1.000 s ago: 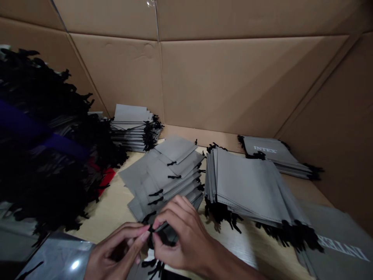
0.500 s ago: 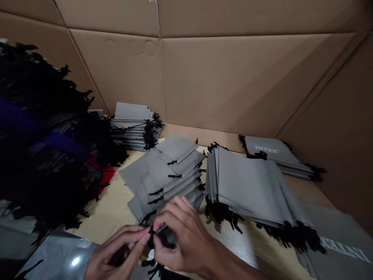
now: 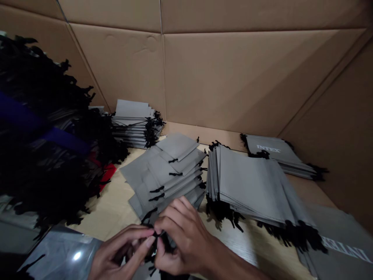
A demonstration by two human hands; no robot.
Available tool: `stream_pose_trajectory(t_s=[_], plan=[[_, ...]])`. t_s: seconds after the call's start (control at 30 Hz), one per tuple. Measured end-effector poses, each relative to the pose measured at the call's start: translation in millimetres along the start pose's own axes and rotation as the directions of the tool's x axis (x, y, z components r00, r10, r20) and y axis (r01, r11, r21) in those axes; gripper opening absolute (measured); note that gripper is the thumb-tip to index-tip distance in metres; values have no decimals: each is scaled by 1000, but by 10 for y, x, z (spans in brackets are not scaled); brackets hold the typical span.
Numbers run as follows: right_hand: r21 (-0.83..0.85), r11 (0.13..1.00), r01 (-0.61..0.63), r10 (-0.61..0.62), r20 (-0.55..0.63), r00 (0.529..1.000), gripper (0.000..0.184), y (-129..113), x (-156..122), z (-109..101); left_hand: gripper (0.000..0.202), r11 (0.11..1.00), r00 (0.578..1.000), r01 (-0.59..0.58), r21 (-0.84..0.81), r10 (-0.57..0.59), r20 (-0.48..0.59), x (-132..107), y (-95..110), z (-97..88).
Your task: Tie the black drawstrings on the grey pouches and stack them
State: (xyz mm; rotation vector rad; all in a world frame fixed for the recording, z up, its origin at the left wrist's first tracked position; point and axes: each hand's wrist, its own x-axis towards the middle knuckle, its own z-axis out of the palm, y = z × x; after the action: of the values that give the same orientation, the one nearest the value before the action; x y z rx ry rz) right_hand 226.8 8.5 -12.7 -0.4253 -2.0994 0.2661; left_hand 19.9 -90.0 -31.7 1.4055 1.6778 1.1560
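Head view: at far left, a blue strap (image 3: 62, 139) crosses a heap (image 3: 58, 182) of black-corded goods; a shiny sheet (image 3: 62, 251) lies nearer. The left hand (image 3: 122, 251) pinches a black cord (image 3: 157, 235) between thumb and finger; a grey stack (image 3: 131, 134) stands behind. The cord lies between both hands' fingertips, before fanned bags (image 3: 175, 167) on the table (image 3: 97, 214). The right hand (image 3: 183, 241) pinches it also. Rightward: a bag pile (image 3: 250, 175), then an INTEX stack (image 3: 271, 147).
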Motion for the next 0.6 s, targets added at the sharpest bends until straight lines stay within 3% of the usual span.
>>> stream_pose_trajectory(t_s=[0.07,0.2,0.4,0.6], plan=[[6,1000,7,-7,18,1000,31,0,12,-12,17,999,1000,20,49,-20,-2,63,145,1],[15,1000,19,-19,52,998,32,0,24,-30,13,986,993,-108,129,102,55,176,331,-59],[-22,998,60,-57,117,991,29,15,10,-45,13,953,954,-175,245,103,283,251,395,-200],[-94,989,111,-78,303,950,21,12,-12,-64,11,917,880,-237,320,63,471,344,499,-252]])
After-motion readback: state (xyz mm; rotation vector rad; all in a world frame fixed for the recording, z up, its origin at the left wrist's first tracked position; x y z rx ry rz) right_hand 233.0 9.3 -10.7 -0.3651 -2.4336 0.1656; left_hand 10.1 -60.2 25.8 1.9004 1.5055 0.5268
